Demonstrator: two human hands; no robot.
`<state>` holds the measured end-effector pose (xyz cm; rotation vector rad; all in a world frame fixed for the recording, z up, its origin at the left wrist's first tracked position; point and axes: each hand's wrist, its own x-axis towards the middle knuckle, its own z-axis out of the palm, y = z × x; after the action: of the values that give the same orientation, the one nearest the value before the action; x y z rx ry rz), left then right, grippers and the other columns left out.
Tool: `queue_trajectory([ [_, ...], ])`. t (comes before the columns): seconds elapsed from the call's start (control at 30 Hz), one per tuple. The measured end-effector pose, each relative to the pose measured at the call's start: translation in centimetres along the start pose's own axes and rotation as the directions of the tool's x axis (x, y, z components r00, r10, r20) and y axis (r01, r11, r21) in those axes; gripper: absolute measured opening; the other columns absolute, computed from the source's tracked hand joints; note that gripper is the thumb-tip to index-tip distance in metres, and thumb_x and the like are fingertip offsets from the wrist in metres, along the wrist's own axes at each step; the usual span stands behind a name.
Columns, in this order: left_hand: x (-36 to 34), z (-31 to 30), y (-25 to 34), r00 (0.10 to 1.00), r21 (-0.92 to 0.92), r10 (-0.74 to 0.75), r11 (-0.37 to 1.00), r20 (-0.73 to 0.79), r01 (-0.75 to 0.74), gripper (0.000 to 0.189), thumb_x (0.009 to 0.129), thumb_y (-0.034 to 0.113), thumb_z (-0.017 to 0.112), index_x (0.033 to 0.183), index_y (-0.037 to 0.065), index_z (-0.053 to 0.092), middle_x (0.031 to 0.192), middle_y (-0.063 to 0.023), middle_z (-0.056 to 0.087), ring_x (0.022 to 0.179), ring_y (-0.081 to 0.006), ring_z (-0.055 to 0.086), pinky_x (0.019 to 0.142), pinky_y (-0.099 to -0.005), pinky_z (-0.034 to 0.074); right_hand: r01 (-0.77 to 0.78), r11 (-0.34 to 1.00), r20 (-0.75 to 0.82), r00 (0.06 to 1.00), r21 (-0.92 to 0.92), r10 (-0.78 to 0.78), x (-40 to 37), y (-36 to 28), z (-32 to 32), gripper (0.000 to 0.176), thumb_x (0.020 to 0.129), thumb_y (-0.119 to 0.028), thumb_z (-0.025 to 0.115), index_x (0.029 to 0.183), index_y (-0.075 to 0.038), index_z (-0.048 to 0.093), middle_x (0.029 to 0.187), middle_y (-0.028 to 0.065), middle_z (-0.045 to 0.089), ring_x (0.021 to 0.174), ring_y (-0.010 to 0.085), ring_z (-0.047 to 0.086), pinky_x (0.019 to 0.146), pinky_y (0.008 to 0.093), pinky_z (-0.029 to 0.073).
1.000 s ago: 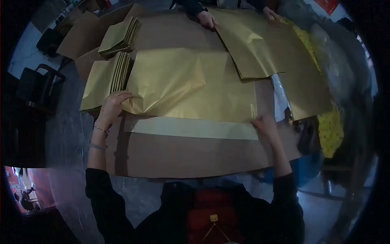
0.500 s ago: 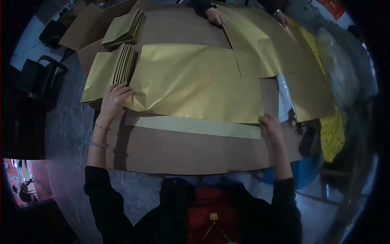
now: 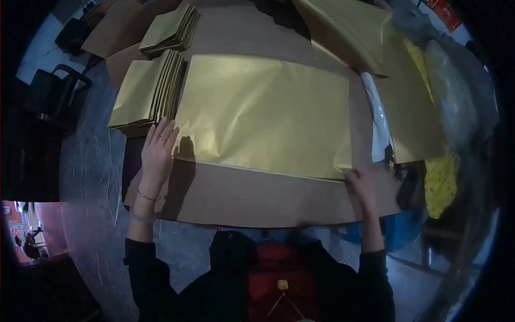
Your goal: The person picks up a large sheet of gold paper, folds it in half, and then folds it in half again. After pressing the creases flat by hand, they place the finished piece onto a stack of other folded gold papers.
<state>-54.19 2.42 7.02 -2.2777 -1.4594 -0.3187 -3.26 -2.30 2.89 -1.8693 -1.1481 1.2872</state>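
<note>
**Gold sheet lies flat between our hands**

The pale strip along the near edge has gone from sight since half a second ago. The gold sheet (image 3: 263, 112) lies smooth on the brown tabletop (image 3: 252, 198), its long axis running left to right. Our left hand (image 3: 158, 153) rests flat, fingers spread, at its near-left corner. Our right hand (image 3: 358, 183) pinches the near-right corner. We see folded stacks (image 3: 147, 91) just left.

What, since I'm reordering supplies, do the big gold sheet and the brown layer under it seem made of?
Gold sheet: probably thin paper with a metallic satin finish; it shows broad glare and soft wrinkles. Brown layer: likely kraft card or cardboard, matte; dull, uniform, no glare; thickness unclear.
</note>
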Motion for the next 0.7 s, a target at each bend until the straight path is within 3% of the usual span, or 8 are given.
queue_trajectory([
  [0.07, -0.1, -0.5, 3.6, 1.0, -0.205, 0.006, 0.979, -0.008, -0.008, 0.026, 0.081, 0.006, 0.057, 0.106, 0.003, 0.063, 0.119, -0.0102, 0.059, 0.124, -0.026, 0.048, 0.103, -0.0433, 0.038, -0.006, 1.0, -0.007, 1.0, -0.026, 0.006, -0.2, 0.1, 0.2, 0.021, 0.087, -0.02, 0.061, 0.075, -0.002, 0.058, 0.059, -0.0039, 0.048, 0.05, 0.0045, 0.042, 0.045, 0.0225, 0.032],
  [0.2, 0.4, 0.2, 8.8, 0.983, -0.403, 0.179, 0.903, 0.037, -0.149, 0.037, 0.079, 0.021, 0.067, 0.112, 0.006, 0.059, 0.122, -0.0082, 0.056, 0.122, -0.0266, 0.048, 0.102, -0.0428, 0.038, -0.011, 1.0, -0.058, 0.998, -0.018, 0.009, 0.1, 0.2, 0.2, 0.023, 0.086, -0.021, 0.062, 0.077, 0.0, 0.06, 0.061, -0.0028, 0.052, 0.051, 0.0052, 0.045, 0.045, 0.0229, 0.033],
  [0.33, 1.0, 1.7, 10.4, 0.952, -0.404, 0.307, 0.873, 0.022, -0.272, 0.042, 0.075, 0.022, 0.069, 0.112, 0.005, 0.058, 0.123, -0.0073, 0.055, 0.123, -0.0258, 0.047, 0.101, -0.0432, 0.038, -0.04, 0.995, -0.05, 0.998, -0.089, 0.036, 0.3, 0.9, -0.3, 0.023, 0.086, -0.021, 0.064, 0.083, 0.002, 0.061, 0.063, -0.0007, 0.055, 0.052, 0.006, 0.047, 0.045, 0.0235, 0.035],
  [0.5, 0.9, 2.1, 10.4, 0.942, -0.411, 0.335, 0.859, 0.002, -0.305, 0.035, 0.077, 0.018, 0.062, 0.11, 0.004, 0.059, 0.121, -0.0085, 0.056, 0.122, -0.0263, 0.047, 0.102, -0.044, 0.037, -0.085, 0.994, -0.032, 0.996, -0.067, 0.083, 0.0, 0.9, -0.1, 0.023, 0.085, -0.02, 0.064, 0.086, 0.003, 0.061, 0.065, 0.0015, 0.059, 0.052, 0.0067, 0.049, 0.047, 0.0237, 0.037],
  [0.57, 0.8, 2.1, 10.3, 0.94, -0.402, 0.34, 0.863, 0.011, -0.307, 0.033, 0.079, 0.016, 0.059, 0.109, 0.004, 0.06, 0.12, -0.0089, 0.056, 0.122, -0.0266, 0.047, 0.103, -0.0444, 0.037, 0.025, 0.999, -0.063, 0.998, -0.045, -0.028, -0.1, 1.0, 0.1, 0.022, 0.085, -0.019, 0.064, 0.085, 0.003, 0.062, 0.064, 0.0023, 0.06, 0.054, 0.0076, 0.051, 0.048, 0.0245, 0.038],
  [0.7, 0.9, 2.5, 10.4, 0.931, -0.37, 0.364, 0.863, -0.016, -0.344, 0.026, 0.079, 0.014, 0.054, 0.102, 0.003, 0.062, 0.117, -0.0098, 0.058, 0.12, -0.0271, 0.049, 0.102, -0.0452, 0.037, -0.007, 0.994, -0.039, 0.999, -0.112, 0.003, 0.0, 0.3, -0.1, 0.021, 0.084, -0.018, 0.063, 0.086, 0.003, 0.062, 0.065, 0.0034, 0.061, 0.056, 0.0089, 0.055, 0.049, 0.0257, 0.04],
])
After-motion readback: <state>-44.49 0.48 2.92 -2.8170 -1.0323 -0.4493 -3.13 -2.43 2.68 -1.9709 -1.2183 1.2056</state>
